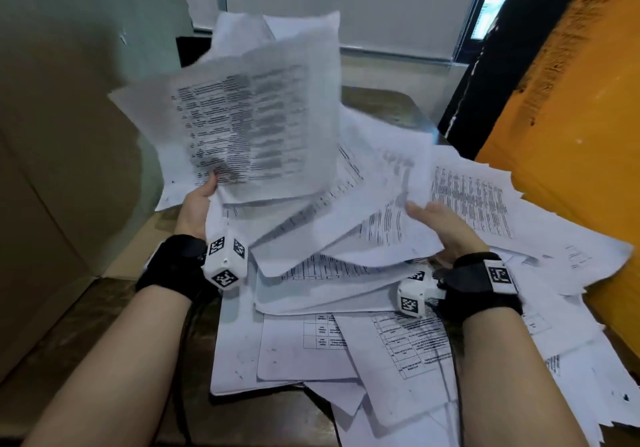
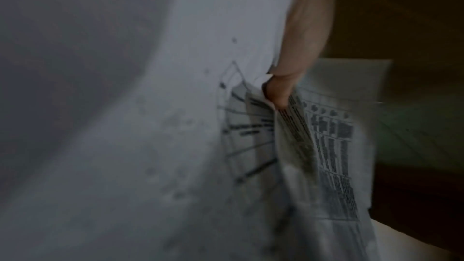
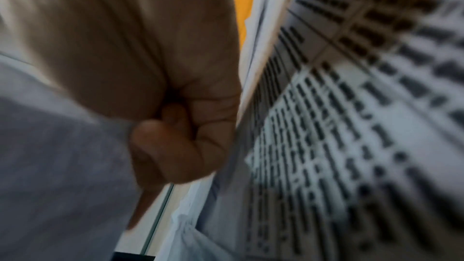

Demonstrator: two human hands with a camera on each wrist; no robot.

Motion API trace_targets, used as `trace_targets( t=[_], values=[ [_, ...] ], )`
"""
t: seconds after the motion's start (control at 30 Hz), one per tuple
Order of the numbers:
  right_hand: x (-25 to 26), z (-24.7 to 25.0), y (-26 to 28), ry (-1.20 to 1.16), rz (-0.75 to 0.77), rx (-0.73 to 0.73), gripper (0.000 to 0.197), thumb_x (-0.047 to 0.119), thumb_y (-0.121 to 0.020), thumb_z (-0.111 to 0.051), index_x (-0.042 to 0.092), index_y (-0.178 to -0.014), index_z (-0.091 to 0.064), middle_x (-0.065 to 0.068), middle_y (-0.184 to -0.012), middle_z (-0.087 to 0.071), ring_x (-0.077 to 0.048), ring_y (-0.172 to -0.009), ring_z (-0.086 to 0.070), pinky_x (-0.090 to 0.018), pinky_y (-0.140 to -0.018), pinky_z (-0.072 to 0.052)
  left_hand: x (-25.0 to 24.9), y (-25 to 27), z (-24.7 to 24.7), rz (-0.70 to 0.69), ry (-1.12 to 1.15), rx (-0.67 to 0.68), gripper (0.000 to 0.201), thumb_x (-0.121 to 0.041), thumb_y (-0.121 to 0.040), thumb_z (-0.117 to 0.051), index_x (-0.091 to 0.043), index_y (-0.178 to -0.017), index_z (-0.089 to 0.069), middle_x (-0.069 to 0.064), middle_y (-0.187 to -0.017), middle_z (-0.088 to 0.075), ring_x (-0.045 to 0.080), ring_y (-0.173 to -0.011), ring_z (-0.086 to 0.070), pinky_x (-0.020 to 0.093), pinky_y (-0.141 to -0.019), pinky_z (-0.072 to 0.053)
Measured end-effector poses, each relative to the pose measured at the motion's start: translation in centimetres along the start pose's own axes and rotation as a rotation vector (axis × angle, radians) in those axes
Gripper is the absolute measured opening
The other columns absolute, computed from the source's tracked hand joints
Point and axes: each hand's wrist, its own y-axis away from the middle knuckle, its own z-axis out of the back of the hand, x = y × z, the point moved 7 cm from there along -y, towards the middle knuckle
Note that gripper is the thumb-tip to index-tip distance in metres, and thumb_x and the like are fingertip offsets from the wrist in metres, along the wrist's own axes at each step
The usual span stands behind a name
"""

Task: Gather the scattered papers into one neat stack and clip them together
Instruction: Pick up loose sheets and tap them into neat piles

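Note:
Many printed white sheets (image 1: 322, 346) lie scattered and overlapping on a brown table (image 1: 162, 336). My left hand (image 1: 204, 194) grips a bunch of sheets (image 1: 256, 117) by the lower left corner and holds it raised and fanned, blurred by motion. The thumb (image 2: 278, 94) presses on that printed bundle (image 2: 334, 146) in the left wrist view. My right hand (image 1: 426, 218) holds the right edge of some tilted sheets (image 1: 377, 235), thumb on top. Its fingers (image 3: 180, 136) are curled beside a printed page (image 3: 339, 126) in the right wrist view. No clip is visible.
A large orange surface (image 1: 571, 117) with a black edge stands close on the right, and loose sheets lean against it. A tan panel (image 1: 52, 169) rises on the left. A pale wall and window frame (image 1: 398, 14) lie behind the table.

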Motion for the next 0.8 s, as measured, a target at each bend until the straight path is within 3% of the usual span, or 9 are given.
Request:
trace_targets(
  t=[0.07,0.13,0.17,0.23,0.3,0.43,0.6,0.7,0.8],
  values=[
    [-0.3,-0.7,-0.2,0.197,0.003,0.072,0.045,0.035,-0.092,-0.063,0.002,-0.122,-0.055,-0.007,-0.121,-0.062,-0.017,-0.098,-0.062,-0.029,-0.072,-0.049,-0.2,0.3,-0.5,-0.03,-0.063,-0.003,0.049,-0.028,-0.102,-0.036,-0.018,-0.067,-0.07,-0.017,-0.047,-0.064,-0.005,-0.043,-0.062,0.01,-0.043,-0.048],
    [0.3,-1.5,-0.1,0.355,0.078,0.065,0.027,0.033,-0.089,-0.066,0.007,-0.088,-0.06,-0.003,-0.082,-0.063,-0.008,-0.066,-0.061,-0.028,-0.065,-0.046,-0.5,1.2,-1.3,-0.029,-0.16,-0.008,0.079,-0.008,-0.099,-0.035,-0.013,-0.023,-0.054,-0.013,-0.031,-0.052,-0.006,-0.028,-0.049,0.006,-0.033,-0.038],
    [0.5,-1.8,0.0,0.359,0.07,0.069,0.018,0.027,-0.089,-0.068,0.011,-0.088,-0.061,-0.002,-0.076,-0.063,-0.007,-0.059,-0.059,-0.025,-0.062,-0.047,-0.5,1.5,-1.9,-0.004,-0.158,0.015,0.075,-0.002,-0.093,-0.042,-0.012,-0.018,-0.048,-0.007,-0.028,-0.05,-0.003,-0.024,-0.046,0.009,-0.031,-0.036],
    [0.0,-2.4,0.3,0.312,0.013,0.166,0.03,0.016,-0.084,-0.073,0.016,-0.112,-0.061,-0.006,-0.088,-0.067,-0.008,-0.069,-0.066,-0.02,-0.064,-0.051,0.2,0.0,-1.3,0.015,-0.111,0.029,0.058,-0.006,-0.091,-0.046,-0.008,-0.036,-0.062,0.0,-0.033,-0.055,0.005,-0.029,-0.053,0.012,-0.031,-0.039],
    [-0.2,-2.6,0.4,0.367,-0.012,0.224,0.048,0.009,-0.081,-0.075,0.018,-0.125,-0.058,-0.004,-0.092,-0.06,-0.011,-0.08,-0.063,-0.019,-0.071,-0.047,0.6,-1.2,-0.1,0.026,-0.014,0.011,0.06,-0.023,-0.101,-0.038,-0.012,-0.054,-0.073,0.003,-0.05,-0.067,0.013,-0.042,-0.065,0.018,-0.038,-0.049],
    [0.6,-0.9,0.2,0.403,0.032,0.051,0.048,0.009,-0.082,-0.074,0.02,-0.126,-0.056,-0.005,-0.111,-0.055,-0.013,-0.101,-0.059,-0.02,-0.081,-0.042,0.5,-1.3,-0.2,0.024,0.043,0.034,0.057,-0.029,-0.102,-0.034,-0.012,-0.067,-0.077,0.004,-0.061,-0.072,0.017,-0.053,-0.07,0.024,-0.045,-0.055],
    [-0.3,-2.0,0.7,0.402,-0.098,0.136,0.047,0.006,-0.08,-0.075,0.012,-0.123,-0.056,-0.001,-0.085,-0.06,-0.01,-0.063,-0.06,-0.016,-0.056,-0.045,0.8,-1.2,0.0,0.041,0.034,0.004,0.036,-0.033,-0.101,-0.036,-0.01,-0.094,-0.062,0.005,-0.061,-0.072,0.017,-0.052,-0.07,0.023,-0.044,-0.054],
    [-0.6,-1.7,0.9,0.447,-0.131,0.18,0.058,0.013,-0.075,-0.081,0.013,-0.126,-0.054,-0.004,-0.094,-0.063,-0.019,-0.077,-0.061,-0.03,-0.073,-0.05,0.9,-1.2,-0.1,0.055,0.043,0.029,0.034,-0.034,-0.101,-0.039,-0.01,-0.097,-0.062,0.005,-0.063,-0.073,0.019,-0.054,-0.07,0.025,-0.045,-0.055],
    [1.2,-0.7,1.7,0.194,-0.018,0.121,0.055,0.023,-0.082,-0.073,0.009,-0.13,-0.049,-0.011,-0.101,-0.064,-0.02,-0.076,-0.064,-0.031,-0.066,-0.057,1.2,-1.3,-0.4,0.09,0.032,0.078,0.037,-0.037,-0.099,-0.042,-0.009,-0.111,-0.063,0.007,-0.075,-0.075,0.023,-0.066,-0.072,0.032,-0.055,-0.059]
  ],
)
